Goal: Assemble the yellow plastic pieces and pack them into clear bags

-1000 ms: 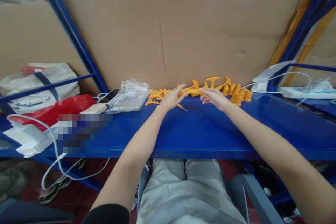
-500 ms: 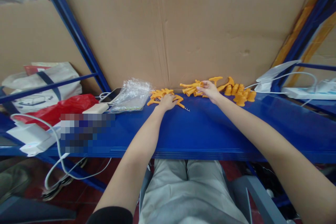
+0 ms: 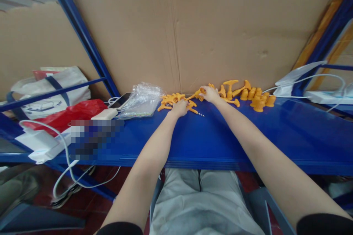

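Note:
At the back middle of the blue shelf, my left hand curls over a pile of yellow T-handled corkscrews. One corkscrew sticks out to the right beneath it, its bare metal spiral pointing forward-right. Close by on the right, my right hand is closed on a yellow plastic piece with a round end; its fingers partly hide it. More yellow T-handled pieces lie behind and right of this hand. Beyond them, several yellow cone-shaped sleeves stand in a cluster.
Clear plastic bags lie left of the corkscrews, beside a phone. Further left are a red bag, a white power strip with trailing cables and a canvas bag. A cardboard sheet walls the back.
My right hand has moved left with the yellow piece, closer to my left hand. The left hand stays at the corkscrew pile. The whole view has shifted slightly.

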Demonstrator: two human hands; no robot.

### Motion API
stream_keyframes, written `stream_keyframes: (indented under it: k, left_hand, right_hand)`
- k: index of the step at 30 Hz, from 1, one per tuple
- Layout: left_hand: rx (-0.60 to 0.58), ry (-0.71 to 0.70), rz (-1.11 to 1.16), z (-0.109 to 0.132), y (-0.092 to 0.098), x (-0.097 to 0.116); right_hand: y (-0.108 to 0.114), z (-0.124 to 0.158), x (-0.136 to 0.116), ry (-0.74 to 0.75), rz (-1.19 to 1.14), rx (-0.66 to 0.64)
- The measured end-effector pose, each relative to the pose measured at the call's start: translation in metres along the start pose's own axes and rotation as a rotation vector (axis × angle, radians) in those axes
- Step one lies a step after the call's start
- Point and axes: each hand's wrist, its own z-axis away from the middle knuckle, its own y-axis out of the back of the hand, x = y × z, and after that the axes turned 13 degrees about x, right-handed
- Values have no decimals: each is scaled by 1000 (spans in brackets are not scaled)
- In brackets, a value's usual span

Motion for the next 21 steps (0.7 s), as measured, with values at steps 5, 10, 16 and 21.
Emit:
stream_keyframes:
  k: [5, 10, 16, 21]
  left_hand:
    - [15, -76, 46, 1, -1, 3]
    - [-39, -90, 43, 0, 0, 8]
    - [-115, -34, -49, 5, 11, 19]
    - [-203, 1, -94, 8, 23, 31]
  right_hand:
    - [14, 4, 2, -36, 70, -48]
    - [41, 4, 21, -82, 96, -60]
    - [97, 17, 61, -286, 226, 11]
    - [149, 42, 86, -510, 397, 56]
